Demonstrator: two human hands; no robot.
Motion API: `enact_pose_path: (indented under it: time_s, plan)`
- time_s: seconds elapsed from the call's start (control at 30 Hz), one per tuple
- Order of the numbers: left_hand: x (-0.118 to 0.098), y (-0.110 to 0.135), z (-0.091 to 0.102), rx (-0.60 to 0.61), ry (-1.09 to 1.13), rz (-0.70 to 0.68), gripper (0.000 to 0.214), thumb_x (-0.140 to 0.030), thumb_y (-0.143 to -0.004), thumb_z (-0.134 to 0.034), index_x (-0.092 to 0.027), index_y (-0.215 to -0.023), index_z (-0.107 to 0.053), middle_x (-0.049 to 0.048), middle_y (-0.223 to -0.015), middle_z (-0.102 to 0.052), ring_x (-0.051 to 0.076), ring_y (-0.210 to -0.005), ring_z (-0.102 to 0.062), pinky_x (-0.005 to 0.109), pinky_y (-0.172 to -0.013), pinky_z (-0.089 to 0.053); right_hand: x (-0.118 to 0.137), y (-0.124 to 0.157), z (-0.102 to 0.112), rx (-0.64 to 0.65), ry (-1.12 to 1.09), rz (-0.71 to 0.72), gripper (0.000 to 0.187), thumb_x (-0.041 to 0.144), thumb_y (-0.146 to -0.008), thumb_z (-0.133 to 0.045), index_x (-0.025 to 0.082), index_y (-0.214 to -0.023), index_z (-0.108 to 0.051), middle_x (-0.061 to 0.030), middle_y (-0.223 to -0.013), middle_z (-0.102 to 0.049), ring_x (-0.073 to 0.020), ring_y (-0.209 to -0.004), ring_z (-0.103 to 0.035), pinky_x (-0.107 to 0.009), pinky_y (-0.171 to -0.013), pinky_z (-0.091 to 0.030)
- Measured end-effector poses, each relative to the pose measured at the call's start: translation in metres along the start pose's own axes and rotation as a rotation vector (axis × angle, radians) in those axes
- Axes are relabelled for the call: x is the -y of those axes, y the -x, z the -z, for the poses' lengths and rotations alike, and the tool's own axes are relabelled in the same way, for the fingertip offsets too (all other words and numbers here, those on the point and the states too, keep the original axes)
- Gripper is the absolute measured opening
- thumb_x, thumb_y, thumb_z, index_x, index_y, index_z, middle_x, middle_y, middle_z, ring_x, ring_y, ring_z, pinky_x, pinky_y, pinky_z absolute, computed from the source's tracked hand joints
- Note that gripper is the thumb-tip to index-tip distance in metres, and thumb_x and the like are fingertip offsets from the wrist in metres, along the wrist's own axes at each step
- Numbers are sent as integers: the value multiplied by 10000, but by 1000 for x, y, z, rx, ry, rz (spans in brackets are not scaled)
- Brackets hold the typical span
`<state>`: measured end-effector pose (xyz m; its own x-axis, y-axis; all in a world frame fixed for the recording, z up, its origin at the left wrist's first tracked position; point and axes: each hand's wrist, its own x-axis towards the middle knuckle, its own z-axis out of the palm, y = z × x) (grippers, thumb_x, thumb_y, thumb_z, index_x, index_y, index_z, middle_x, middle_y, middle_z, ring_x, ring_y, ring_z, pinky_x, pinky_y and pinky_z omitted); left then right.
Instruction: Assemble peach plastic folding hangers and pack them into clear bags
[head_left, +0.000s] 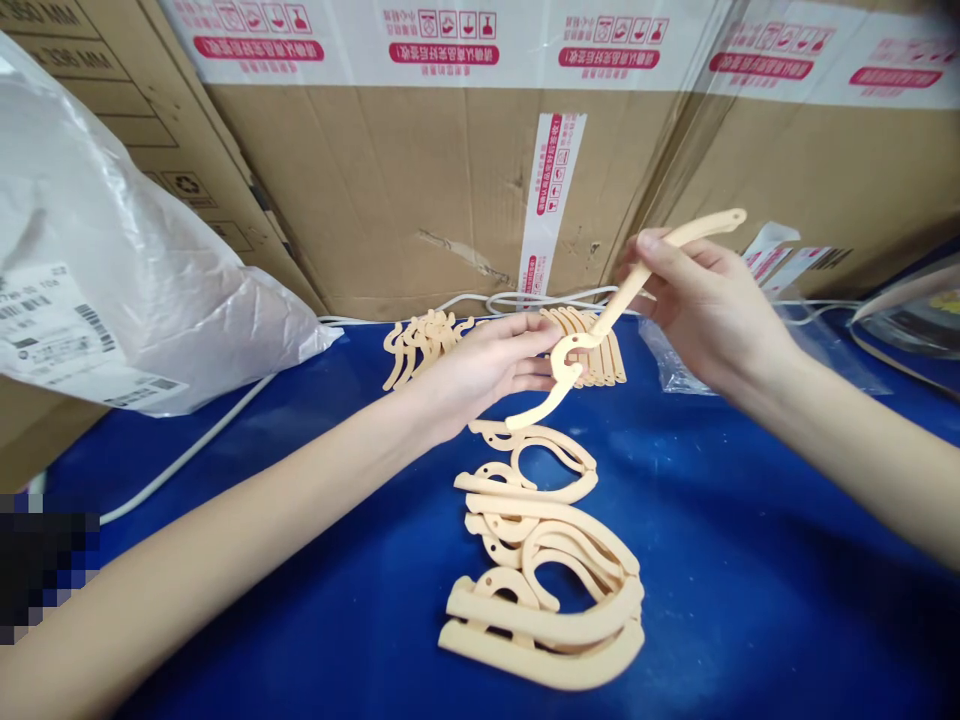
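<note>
My left hand (510, 365) pinches a cream plastic hanger hook piece (559, 375) with a curved lower end. In my right hand (697, 300) is a long, slightly bent hanger arm (626, 295), held between thumb and fingers and slanting up to the right. Its lower end meets the hook piece; whether the two are fastened I cannot tell. Behind my left hand lie several hook pieces (427, 340) and a row of hanger arms (604, 355). Nearer to me, several folded cream hangers (555, 625) lie in a column, overlapping, with another folded hanger (562, 490) at the far end.
A blue table surface (750, 560) spreads beneath everything. Large taped cardboard boxes (420, 200) form a wall behind. A filled white plastic bag (150, 260) leans in from the left. White cable (195, 450), clear plastic wrapping (679, 360) and a clear round object (915, 310) lie around the edges.
</note>
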<state>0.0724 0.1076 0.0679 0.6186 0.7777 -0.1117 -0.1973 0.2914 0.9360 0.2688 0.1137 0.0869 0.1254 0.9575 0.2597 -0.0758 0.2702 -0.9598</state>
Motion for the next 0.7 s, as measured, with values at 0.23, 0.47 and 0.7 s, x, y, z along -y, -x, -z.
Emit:
enact_pose_path:
  time_s: [0.23, 0.47, 0.7]
  plan:
    - [0, 9, -4, 22, 98, 218, 276, -264, -1028, -459, -137, -824, -596, -14, -648, -570, 36, -518, -524, 125, -488, -384, -8, -1, 9, -4, 10, 66, 207, 217, -662, -829, 184, -663, -625, 31, -644, -585, -64, -562, -520, -192, -578, -482]
    - [-8, 13, 4, -160, -57, 67, 224, -194, -1017, -424, -150, -848, -564, -18, -631, -562, 35, -400, -421, 148, -368, -292, -11, -17, 32, 219, 120, -28, 191, 233, -678, -819, 190, -852, -755, -42, -830, -746, -117, -666, -664, -277, -748, -543]
    - [-7, 12, 4, -259, -264, 37, 208, -191, -1033, -361, -154, -882, -499, 4, -569, -646, 62, -303, -446, 174, -326, -304, -9, -11, 35, 733, 330, -189, 578, 487, -803, -693, 273, -1332, -599, -79, -1237, -674, -176, -905, -670, -329, -802, -535]
